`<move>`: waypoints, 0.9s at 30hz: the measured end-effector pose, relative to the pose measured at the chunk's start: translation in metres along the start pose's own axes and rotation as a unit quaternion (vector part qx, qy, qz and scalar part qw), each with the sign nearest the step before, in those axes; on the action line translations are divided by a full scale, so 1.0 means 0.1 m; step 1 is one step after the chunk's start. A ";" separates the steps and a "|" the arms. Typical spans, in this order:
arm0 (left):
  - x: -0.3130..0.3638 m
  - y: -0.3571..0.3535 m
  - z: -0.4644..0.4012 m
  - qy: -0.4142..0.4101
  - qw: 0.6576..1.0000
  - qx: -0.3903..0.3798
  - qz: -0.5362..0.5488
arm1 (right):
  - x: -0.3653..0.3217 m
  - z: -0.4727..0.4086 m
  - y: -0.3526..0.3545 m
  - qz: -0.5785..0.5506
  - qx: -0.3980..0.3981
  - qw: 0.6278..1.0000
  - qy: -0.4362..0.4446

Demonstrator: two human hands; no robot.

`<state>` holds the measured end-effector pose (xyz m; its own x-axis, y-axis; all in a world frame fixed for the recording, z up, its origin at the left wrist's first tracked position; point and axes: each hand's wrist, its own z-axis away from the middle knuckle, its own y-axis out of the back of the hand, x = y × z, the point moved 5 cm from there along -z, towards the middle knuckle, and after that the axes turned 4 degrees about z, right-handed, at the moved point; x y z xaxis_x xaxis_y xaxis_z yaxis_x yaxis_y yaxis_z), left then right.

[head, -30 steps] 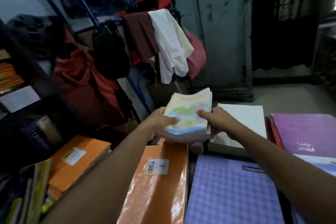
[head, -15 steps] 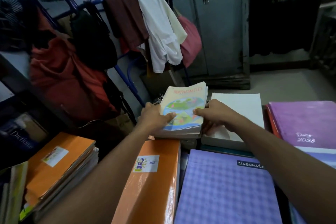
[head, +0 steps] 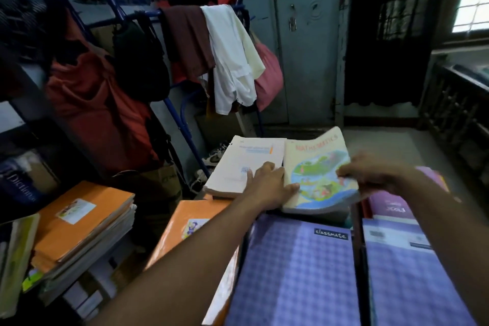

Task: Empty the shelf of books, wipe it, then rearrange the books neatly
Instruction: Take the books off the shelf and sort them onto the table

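Fingers (head: 346, 174) of both hands hold the mathematics book (head: 317, 174).

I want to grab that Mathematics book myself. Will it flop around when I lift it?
Probably a bit floppy: the Mathematics book has a soft cover, and its far corner curls upward. It looks fairly thick, so perhaps heavy for one hand; both the left hand and right hand are on it.
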<state>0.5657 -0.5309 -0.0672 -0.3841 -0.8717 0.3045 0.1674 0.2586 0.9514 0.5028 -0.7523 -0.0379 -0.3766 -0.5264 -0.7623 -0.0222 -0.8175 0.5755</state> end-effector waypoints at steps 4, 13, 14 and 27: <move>-0.03 -0.03 0.13 0.001 0.999 0.035 0.007 | 0.11 0.11 -0.23 0.110 0.028 0.994 -0.009; -0.56 0.46 1.00 -0.004 0.980 0.163 0.109 | -0.53 0.53 -0.54 0.337 0.165 0.917 0.135; -0.70 0.50 1.23 0.001 0.973 0.185 0.136 | -0.73 0.62 -0.78 0.323 0.133 0.919 0.185; -3.00 1.14 4.24 0.179 0.860 0.477 0.022 | -2.35 2.38 -4.04 0.213 -0.138 0.834 0.489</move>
<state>0.3151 -0.0641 -0.0306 -0.0636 -0.8808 0.4693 -0.7127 0.3693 0.5964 0.3802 -0.2430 -0.0205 0.6434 -0.6115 -0.4605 0.1851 -0.4594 0.8687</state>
